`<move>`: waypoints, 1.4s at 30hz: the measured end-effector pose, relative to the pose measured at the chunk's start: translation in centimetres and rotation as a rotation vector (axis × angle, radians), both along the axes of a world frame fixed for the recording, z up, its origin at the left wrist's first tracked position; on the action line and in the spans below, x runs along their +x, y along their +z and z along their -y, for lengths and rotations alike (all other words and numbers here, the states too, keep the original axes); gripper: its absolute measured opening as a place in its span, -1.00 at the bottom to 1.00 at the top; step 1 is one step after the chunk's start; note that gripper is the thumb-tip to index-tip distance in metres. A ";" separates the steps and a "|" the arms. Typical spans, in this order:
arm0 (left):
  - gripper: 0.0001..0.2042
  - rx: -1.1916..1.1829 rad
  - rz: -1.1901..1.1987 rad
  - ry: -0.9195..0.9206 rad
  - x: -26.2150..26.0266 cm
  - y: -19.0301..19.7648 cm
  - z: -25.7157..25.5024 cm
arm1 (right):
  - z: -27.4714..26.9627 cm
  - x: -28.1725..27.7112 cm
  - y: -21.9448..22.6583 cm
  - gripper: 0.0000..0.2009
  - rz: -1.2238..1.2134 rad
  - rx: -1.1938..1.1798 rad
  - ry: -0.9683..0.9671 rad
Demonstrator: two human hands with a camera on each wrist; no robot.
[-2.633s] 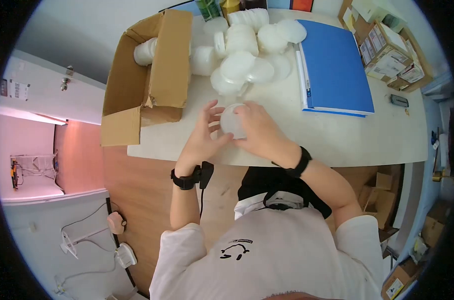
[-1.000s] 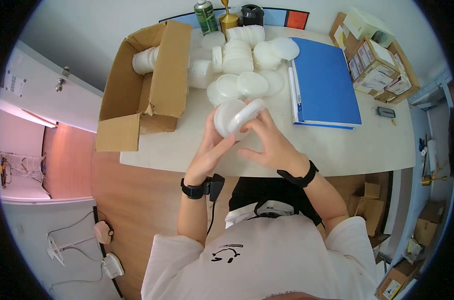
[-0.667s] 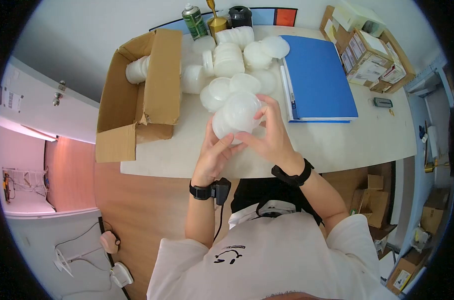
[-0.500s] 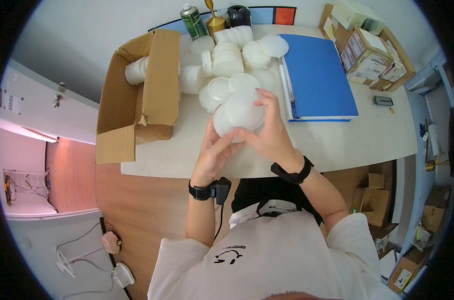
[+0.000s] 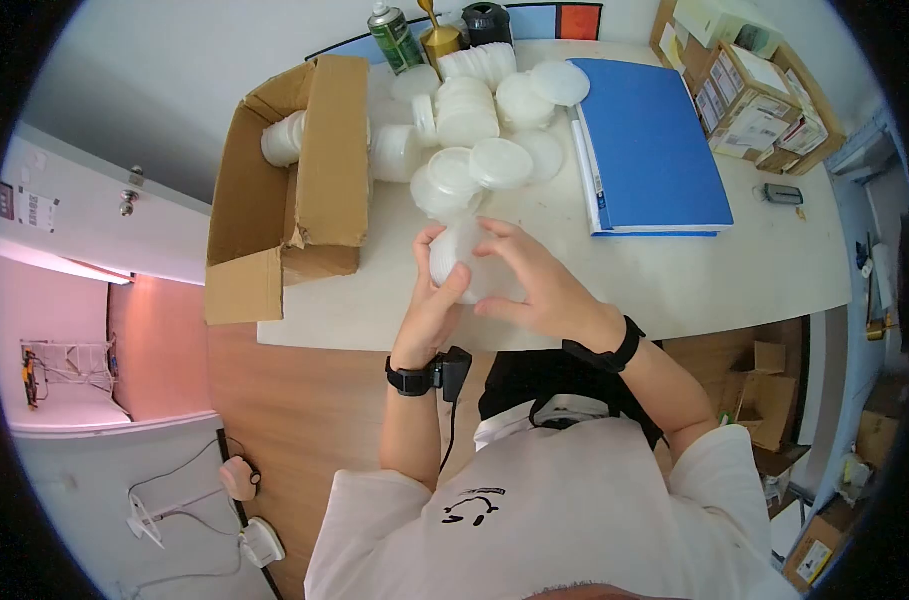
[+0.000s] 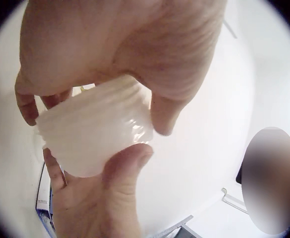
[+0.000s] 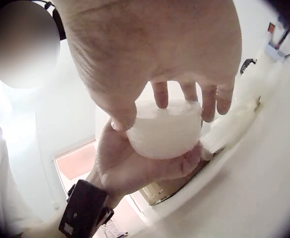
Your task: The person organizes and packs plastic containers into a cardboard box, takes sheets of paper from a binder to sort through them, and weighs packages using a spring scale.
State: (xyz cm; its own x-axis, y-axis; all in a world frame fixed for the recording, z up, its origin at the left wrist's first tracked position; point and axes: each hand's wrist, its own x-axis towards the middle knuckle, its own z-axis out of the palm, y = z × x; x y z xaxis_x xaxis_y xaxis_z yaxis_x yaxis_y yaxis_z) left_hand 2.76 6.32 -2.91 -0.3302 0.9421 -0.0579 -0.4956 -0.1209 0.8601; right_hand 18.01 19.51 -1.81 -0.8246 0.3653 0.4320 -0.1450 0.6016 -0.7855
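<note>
Between both hands, close over the table's front part, is a short stack of round translucent white lids [image 5: 456, 252]. My left hand [image 5: 434, 312] grips it from the left, thumb across the near side and fingers round the far side. My right hand [image 5: 552, 285] spans the stack's right end, thumb near and fingertips far. In the left wrist view the ridged side of the lid stack [image 6: 93, 131] shows between the hands. The right wrist view has the stack [image 7: 167, 129] resting in the left palm, right thumb and fingers at its upper rim. Several loose lids [image 5: 501, 163] lie just beyond.
More stacked lids [image 5: 466, 112] sit farther back. At left stands an open cardboard box [image 5: 334, 150] with a lid stack [image 5: 284, 140] inside. A blue binder [image 5: 654, 145] lies right of the lids. Behind are a green spray can [image 5: 396, 42] and parcels [image 5: 744, 100].
The lid that my right hand held tilted over the stack has come round to the stack's right end. Both hands have drawn slightly nearer the table's front edge.
</note>
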 end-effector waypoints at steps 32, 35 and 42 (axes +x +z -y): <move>-0.09 0.145 0.049 -0.101 0.7 0.8 -1.4 | -2.8 -2.0 -0.2 -0.59 0.168 -0.417 0.026; -0.01 0.024 0.003 0.031 1.0 1.7 -0.9 | -1.4 -2.9 -0.8 -0.63 0.006 -0.172 -0.077; -0.14 -0.043 0.041 0.152 0.5 -0.6 1.4 | -0.3 -4.0 -0.9 -0.68 -0.010 0.030 -0.226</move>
